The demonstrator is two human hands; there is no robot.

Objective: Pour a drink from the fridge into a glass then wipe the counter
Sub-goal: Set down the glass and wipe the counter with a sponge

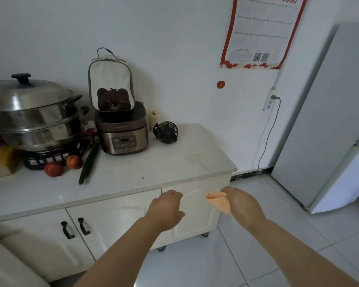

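The person stands before a white desk (133, 168) with both bare arms reaching forward. The right hand (243, 204), at about 5 o'clock in the view, pinches an orange cloth (217, 200). The cloth sticks out from the fingers toward 9 o'clock, in front of the cupboard door (195, 212) and below the desk edge. The left hand (166, 210) is just beside it toward 9 o'clock. Its fingers are curled in and nothing shows in them. The two hands are apart, and neither touches the desk.

On the desk top, near its corner at 12 o'clock from the cloth, lies a pale brownish stain (193, 158). The white fridge (330, 121) stands at 3 o'clock, on the tiled floor (267, 255), well apart from the desk, with its doors shut.

At the back of the desk a small black fan (166, 132) sits just beside a rice cooker (122, 131), which carries a cream bag with a bear face (110, 85). At 9 o'clock a big steel steamer pot (33, 112) stands on a cooktop. In front of it lie two tomatoes (54, 169) and a cucumber (89, 162). A red-edged poster (261, 32) hangs on the wall at 1 o'clock.
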